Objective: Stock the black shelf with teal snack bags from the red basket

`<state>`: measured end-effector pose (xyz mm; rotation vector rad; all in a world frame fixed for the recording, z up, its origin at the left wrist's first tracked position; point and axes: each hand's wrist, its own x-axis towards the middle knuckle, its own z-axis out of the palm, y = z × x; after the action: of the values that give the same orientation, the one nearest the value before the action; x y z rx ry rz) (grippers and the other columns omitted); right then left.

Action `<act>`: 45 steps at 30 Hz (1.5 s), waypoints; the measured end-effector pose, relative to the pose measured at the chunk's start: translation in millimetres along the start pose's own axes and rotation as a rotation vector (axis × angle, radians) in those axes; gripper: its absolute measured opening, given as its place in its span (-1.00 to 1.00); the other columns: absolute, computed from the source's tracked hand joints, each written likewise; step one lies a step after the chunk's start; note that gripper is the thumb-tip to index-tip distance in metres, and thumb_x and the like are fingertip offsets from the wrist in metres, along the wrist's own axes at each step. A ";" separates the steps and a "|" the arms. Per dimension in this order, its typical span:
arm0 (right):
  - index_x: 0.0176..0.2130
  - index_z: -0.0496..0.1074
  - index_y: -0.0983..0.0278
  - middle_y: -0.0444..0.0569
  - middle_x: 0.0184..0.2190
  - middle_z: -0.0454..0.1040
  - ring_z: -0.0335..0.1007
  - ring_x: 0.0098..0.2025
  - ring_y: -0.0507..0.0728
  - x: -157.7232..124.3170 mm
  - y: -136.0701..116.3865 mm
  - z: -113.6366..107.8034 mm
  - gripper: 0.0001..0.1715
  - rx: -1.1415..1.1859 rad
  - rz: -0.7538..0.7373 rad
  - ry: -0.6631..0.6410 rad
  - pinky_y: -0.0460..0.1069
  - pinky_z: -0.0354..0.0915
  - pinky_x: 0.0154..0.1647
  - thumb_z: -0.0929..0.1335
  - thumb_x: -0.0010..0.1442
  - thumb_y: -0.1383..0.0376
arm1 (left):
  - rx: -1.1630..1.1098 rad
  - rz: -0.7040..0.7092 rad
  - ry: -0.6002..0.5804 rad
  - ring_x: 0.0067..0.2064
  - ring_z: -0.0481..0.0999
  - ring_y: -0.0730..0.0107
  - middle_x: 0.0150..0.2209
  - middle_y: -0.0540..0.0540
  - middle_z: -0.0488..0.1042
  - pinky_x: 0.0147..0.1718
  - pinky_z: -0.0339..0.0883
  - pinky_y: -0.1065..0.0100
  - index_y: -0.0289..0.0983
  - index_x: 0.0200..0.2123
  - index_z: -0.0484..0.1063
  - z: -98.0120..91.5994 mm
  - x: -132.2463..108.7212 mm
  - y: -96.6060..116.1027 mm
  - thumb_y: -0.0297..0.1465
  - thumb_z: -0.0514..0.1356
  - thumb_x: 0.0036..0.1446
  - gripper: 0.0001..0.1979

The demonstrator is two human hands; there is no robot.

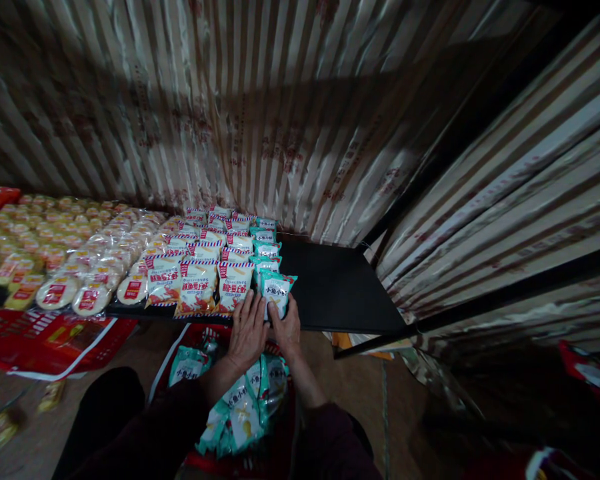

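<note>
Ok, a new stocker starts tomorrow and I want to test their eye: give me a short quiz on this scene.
1. True or false: the left hand and right hand are both at the shelf's front edge.
2. What colour is the packet that the right hand grips? A teal; B red; C clear.
3. Fill in: the shelf's bare part lies to the ___ of the teal row.
Key: 1 true; 2 A; 3 right.

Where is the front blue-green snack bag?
In the head view, the front teal packet stands at the black shelf's front edge, just right of the red-and-white packets, with the left hand and right hand against its base.
</note>
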<state>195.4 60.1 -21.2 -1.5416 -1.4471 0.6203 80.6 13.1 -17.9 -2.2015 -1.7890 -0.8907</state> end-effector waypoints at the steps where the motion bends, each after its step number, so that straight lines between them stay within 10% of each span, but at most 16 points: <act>1: 0.14 0.21 0.36 0.22 0.06 0.36 0.29 0.09 0.27 0.3 -0.3 -0.2 -0.22 0.004 -0.001 0.003 0.15 0.21 0.08 0.28 0.09 -0.07 | -0.005 -0.014 -0.006 0.34 -0.10 0.12 0.26 -0.23 0.15 0.23 -0.10 0.07 -0.41 0.24 0.07 1.8 0.0 1.4 -0.39 -0.01 0.22 -0.47; 30: 0.02 0.28 0.36 0.18 -0.15 0.50 0.44 -0.16 0.24 34.1 1.4 -36.4 -0.27 0.062 0.081 0.141 0.07 0.31 -0.15 0.24 0.08 -0.12 | -0.394 -0.150 -0.186 0.30 0.07 0.17 0.27 -0.30 0.11 0.22 0.07 0.08 -0.43 0.23 0.07 2.3 52.0 52.4 -0.54 -0.06 0.08 -0.41; 45: 0.02 0.32 0.35 0.16 -0.22 0.54 0.48 -0.22 0.26 109.8 20.8 -46.4 -0.22 0.066 0.141 0.084 0.07 0.33 -0.21 0.24 0.05 -0.17 | -0.464 -0.273 -0.135 0.26 0.17 0.16 0.23 -0.28 0.20 0.19 0.14 0.15 -0.37 0.16 0.22 56.7 117.0 75.4 -0.52 -0.02 0.10 -0.48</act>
<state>265.6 154.7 6.2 -1.6086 -1.2506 0.6717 182.4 117.9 17.3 -2.3587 -2.1647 -1.3641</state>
